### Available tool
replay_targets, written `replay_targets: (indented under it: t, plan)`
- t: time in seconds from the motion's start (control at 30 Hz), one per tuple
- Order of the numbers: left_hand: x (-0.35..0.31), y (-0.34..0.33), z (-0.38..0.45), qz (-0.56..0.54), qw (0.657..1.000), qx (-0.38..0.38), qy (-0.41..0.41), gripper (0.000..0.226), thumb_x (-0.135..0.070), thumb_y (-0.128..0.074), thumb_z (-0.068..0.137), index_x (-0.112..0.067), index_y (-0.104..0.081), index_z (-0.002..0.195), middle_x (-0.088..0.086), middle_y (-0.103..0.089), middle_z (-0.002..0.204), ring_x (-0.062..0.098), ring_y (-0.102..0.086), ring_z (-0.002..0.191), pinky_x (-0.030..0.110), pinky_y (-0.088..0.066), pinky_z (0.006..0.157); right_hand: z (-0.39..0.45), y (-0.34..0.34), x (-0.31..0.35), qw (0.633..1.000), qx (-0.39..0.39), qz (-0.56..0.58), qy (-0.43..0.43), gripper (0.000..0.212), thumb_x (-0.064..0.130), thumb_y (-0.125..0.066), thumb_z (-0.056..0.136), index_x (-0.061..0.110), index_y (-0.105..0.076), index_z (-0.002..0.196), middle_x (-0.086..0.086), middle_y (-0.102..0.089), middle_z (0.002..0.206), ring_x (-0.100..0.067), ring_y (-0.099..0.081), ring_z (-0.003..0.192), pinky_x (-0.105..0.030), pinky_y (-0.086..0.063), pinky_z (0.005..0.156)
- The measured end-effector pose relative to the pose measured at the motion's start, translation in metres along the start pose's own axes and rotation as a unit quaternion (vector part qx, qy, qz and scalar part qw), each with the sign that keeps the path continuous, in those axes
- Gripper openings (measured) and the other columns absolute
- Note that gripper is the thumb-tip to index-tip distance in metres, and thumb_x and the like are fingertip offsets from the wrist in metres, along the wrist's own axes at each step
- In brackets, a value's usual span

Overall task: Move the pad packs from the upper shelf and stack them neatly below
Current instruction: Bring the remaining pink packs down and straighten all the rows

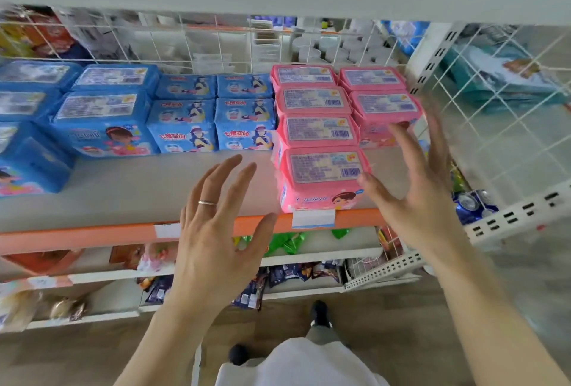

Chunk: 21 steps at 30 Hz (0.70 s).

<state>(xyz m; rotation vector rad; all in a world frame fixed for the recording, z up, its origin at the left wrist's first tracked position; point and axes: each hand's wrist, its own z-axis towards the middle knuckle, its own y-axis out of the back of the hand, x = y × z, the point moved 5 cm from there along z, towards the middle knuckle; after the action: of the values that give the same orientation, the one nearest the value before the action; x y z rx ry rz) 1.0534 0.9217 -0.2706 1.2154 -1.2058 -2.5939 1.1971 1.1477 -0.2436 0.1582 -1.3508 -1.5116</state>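
Head view: both hands raised before the shelf, empty. Left hand, fingers straight and spread, ring on one finger, over the orange shelf edge, holding nothing. Right hand, also wide open, slightly blurred, thumb tip just beside the front pink pack, contact not certain.

Pink pad packs in two rows at the shelf's right end: the near row running front to back, the short row behind the right fingers. Blue packs further left, near the back.

Likely risks: front pink pack sitting right at the shelf lip, so a careless brush could knock it off to the floor. Soft wrapping, so a one-sided squeeze could skew the row. Wire side panel close by the right hand, easy to bump.
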Motion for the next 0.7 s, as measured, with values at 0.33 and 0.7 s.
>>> replay_targets:
  t: [0.33, 0.7]
  plan:
    - [-0.007, -0.005, -0.017, -0.047, 0.995, 0.069, -0.062, 0.064, -0.053, -0.052, 0.088, -0.025, -0.044, 0.145, -0.005, -0.037, 0.154, 0.022, -0.031, 0.141, 0.05, -0.039, 0.108, -0.08, 0.015, 0.032, 0.999, 0.0, -0.017, -0.05, 0.074, 0.072, -0.047, 0.086, 0.041, -0.029, 0.151, 0.005, -0.005, 0.167, -0.019, 0.001, 0.155, -0.064, -0.016, 0.118]
    - [-0.048, 0.018, -0.034, -0.024, 0.994, 0.049, -0.094, 0.065, -0.053, -0.053, 0.089, -0.028, -0.04, 0.147, -0.004, -0.035, 0.155, 0.027, -0.033, 0.143, 0.06, -0.041, 0.104, -0.099, 0.041, 0.041, 1.0, -0.003, -0.015, -0.016, 0.073, 0.069, -0.045, 0.085, 0.035, -0.032, 0.149, 0.009, -0.014, 0.164, -0.015, -0.004, 0.154, -0.055, -0.016, 0.121]
